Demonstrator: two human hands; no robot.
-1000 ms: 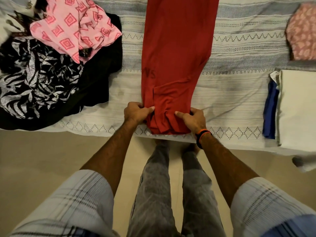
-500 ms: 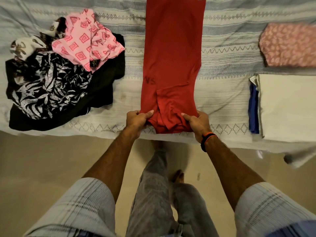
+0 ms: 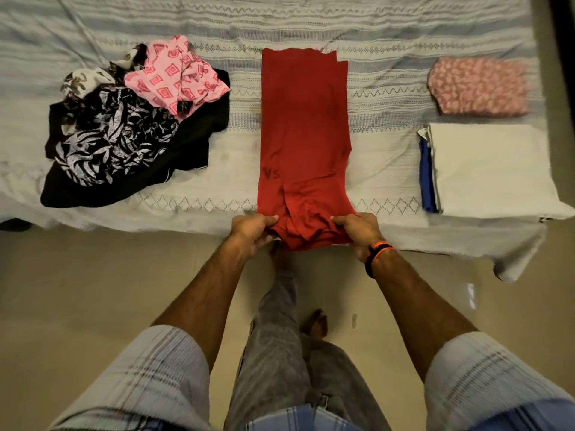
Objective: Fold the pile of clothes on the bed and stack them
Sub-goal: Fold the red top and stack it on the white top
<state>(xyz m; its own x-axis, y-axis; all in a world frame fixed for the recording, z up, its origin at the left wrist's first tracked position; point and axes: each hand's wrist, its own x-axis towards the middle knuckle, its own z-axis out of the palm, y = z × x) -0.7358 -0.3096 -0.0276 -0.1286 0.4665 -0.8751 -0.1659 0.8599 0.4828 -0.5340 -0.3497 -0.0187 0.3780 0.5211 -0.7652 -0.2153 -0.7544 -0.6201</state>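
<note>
A red shirt (image 3: 303, 126) lies lengthwise on the bed (image 3: 389, 32), folded into a long narrow strip with its near end at the bed's front edge. My left hand (image 3: 253, 227) pinches the near left corner of the red shirt. My right hand (image 3: 357, 228), with an orange and black wristband, pinches the near right corner. To the left lies the unfolded pile (image 3: 124, 141): a black and white leaf-print garment with a pink diamond-print garment (image 3: 174, 79) on top.
At the right of the bed sit a folded pink patterned garment (image 3: 479, 85) and, nearer, a folded white cloth (image 3: 488, 169) over a blue one (image 3: 424, 178). Beige floor (image 3: 93, 300) lies in front of the bed, where my legs stand.
The view has pulled back from the bed, so the shirt's whole length now shows. Both hands keep their pinch on the shirt's near end at the bed edge.
</note>
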